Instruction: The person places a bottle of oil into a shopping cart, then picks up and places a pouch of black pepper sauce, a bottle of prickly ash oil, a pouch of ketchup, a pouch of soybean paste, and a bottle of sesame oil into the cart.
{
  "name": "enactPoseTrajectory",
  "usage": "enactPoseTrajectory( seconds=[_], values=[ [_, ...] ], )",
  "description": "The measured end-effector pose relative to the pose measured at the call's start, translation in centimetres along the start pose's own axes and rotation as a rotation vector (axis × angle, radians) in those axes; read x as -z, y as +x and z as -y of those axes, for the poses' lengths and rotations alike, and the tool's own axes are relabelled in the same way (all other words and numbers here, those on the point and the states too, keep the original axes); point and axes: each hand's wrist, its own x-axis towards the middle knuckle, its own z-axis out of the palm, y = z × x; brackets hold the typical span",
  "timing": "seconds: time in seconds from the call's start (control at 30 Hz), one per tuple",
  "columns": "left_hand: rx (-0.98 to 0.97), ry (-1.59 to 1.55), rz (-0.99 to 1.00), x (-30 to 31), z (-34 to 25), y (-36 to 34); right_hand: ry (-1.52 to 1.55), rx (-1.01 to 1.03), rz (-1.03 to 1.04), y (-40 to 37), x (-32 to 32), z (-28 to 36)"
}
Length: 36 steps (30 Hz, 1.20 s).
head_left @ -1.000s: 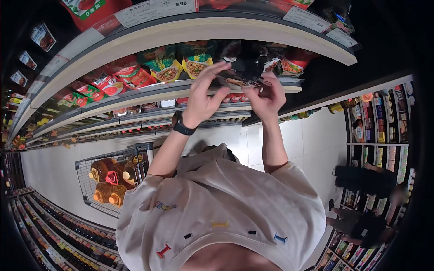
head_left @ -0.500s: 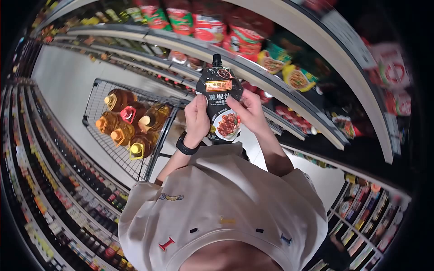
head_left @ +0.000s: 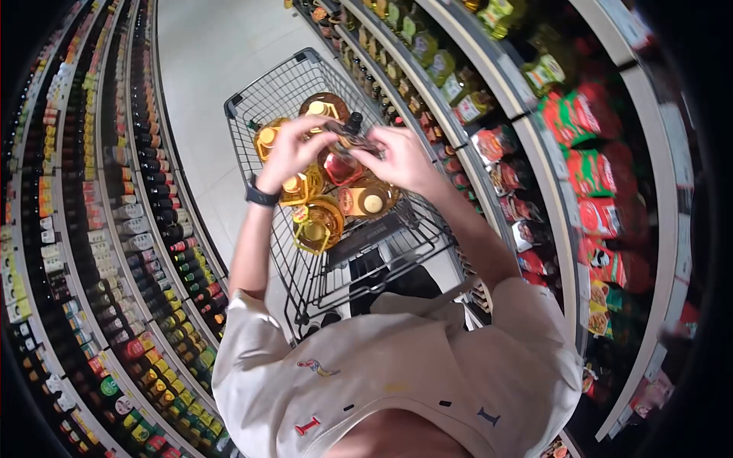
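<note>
My left hand [head_left: 296,153], with a black band on its wrist, grips one side of a black sauce pouch [head_left: 349,140]. My right hand [head_left: 408,159] pinches the opposite side. The pouch is tilted, so its front label is turned out of sight and its dark cap points away from me. Both hands hold it above a wire shopping cart [head_left: 259,85]. Large bottles of yellow oil [head_left: 317,225] stand in the cart below, along with a bottle of red-brown liquid [head_left: 341,166]. My hands partly cover some of them.
Shelves of bottles and jars [head_left: 156,195] run along the left. On the right, curved shelves carry red and green packets [head_left: 592,172] and bottles of yellow-green oil [head_left: 544,72]. Pale floor tiles [head_left: 202,53] lie left of and beyond the cart.
My view has turned toward the cart, which now sits in front of me. Both hands have brought the pouch over it, and the pouch has tipped from face-up to nearly edge-on.
</note>
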Motion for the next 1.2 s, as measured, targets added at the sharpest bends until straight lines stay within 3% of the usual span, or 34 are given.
enactPoseTrajectory(
  seconds=[0.03, 0.13, 0.23, 0.3, 0.37, 0.4, 0.43, 0.5, 0.53, 0.6, 0.73, 0.83, 0.87, 0.93, 1.0, 1.2],
  values=[
    [-0.098, 0.153, 0.045, 3.2, 2.7, 1.4, -0.069, -0.018, 0.054, 3.1, -2.4, -1.1],
    [0.039, 0.288, 0.104, 10.6, 8.9, 4.1, -0.151, -0.036, 0.08, 11.8, -10.7, -5.7],
    [0.128, 0.689, -0.242, 16.4, 18.2, 3.6, -0.133, -0.193, 0.098, 18.6, -17.4, -7.9],
    [0.4, 0.897, -0.464, 18.9, 25.0, 0.5, -0.115, -0.273, 0.138, 21.8, -22.1, -10.6],
    [0.671, 0.708, -0.52, 19.5, 32.8, -3.4, -0.118, -0.296, 0.159, 23.9, -26.4, -13.6],
    [0.635, 0.639, -0.505, 19.2, 36.6, -5.7, -0.12, -0.308, 0.178, 24.9, -28.5, -15.4],
    [0.821, 0.504, -0.457, 18.4, 36.9, -6.4, -0.152, -0.334, 0.213, 25.8, -30.7, -17.3],
    [0.671, 0.655, -0.471, 15.6, 41.3, -8.9, -0.192, -0.364, 0.234, 27.7, -34.5, -20.8],
    [0.716, 0.313, -0.59, 15.3, 39.6, -7.9, -0.162, -0.437, 0.249, 28.3, -36.2, -22.3],
    [0.786, 0.25, -0.622, 15.4, 38.9, -7.1, -0.134, -0.532, 0.26, 29.1, -39.2, -25.4],
    [0.853, 0.253, -0.609, 16.6, 37.8, -5.2, -0.164, -0.512, 0.401, 31.2, -43.7, -30.5],
    [0.843, 0.244, -0.628, 17.5, 38.2, -4.3, -0.094, -0.642, 0.665, 33.3, -45.8, -32.2],
    [0.847, 0.239, -0.628, 17.9, 38.4, -4.1, -0.097, -0.645, 0.669, 33.7, -46.4, -32.6],
    [0.861, 0.237, -0.646, 18.6, 38.9, -3.7, -0.01, -0.593, 0.902, 34.9, -47.0, -32.8],
    [0.852, 0.233, -0.662, 19.2, 39.1, -3.1, -0.059, -0.624, 0.995, 36.0, -47.7, -32.4],
    [0.823, 0.264, -0.693, 21.5, 40.0, -0.8, 0.196, -0.761, 1.195, 39.9, -47.5, -31.6]
  ],
)
